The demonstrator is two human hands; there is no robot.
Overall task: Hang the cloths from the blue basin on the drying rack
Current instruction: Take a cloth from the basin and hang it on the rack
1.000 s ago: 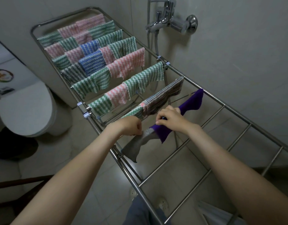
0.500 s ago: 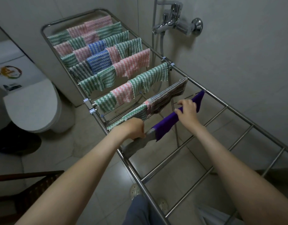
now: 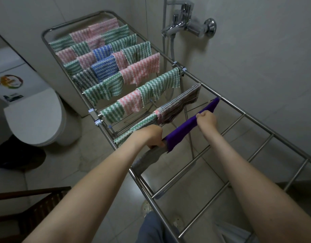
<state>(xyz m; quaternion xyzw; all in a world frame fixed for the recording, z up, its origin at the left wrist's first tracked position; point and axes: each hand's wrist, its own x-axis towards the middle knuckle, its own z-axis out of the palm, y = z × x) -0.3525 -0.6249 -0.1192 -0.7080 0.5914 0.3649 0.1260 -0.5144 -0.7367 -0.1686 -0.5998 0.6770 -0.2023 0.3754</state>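
"Purple cloth [image 3: 186, 128], where does it lie?"

"Draped over a rung of the drying rack [image 3: 256, 123]. It is stretched along the rung from near the left rail to the right rail, and its far tip touches the frame there. Of the rungs that carry cloths, this one is nearest the person."

"And the hands?"

"Both grasp it. The left hand [image 3: 151, 137] is curled over the cloth's near end, with the thumb pinching its edge. A grey cloth [image 3: 147, 158] hangs just beside that end, over the left rail. The right hand [image 3: 206, 118] is closed in a fist farther along and pinches the top fold."

"What fills the rest of the rack?"

"Wavy-striped cloths [image 3: 160, 85] in green, pink, blue and brown-grey. They hang in rows on the rungs beyond, with their edges overlapping."

"Anything around it?"

"A white toilet [image 3: 33, 118] with its lid down stands on the tiled floor [image 3: 77, 160], left of the rack. A chrome shower tap [image 3: 186, 25] sits on the wall to the right, and its hose runs down behind the rack. The person's trouser leg [image 3: 151, 228] shows beneath the near rail."
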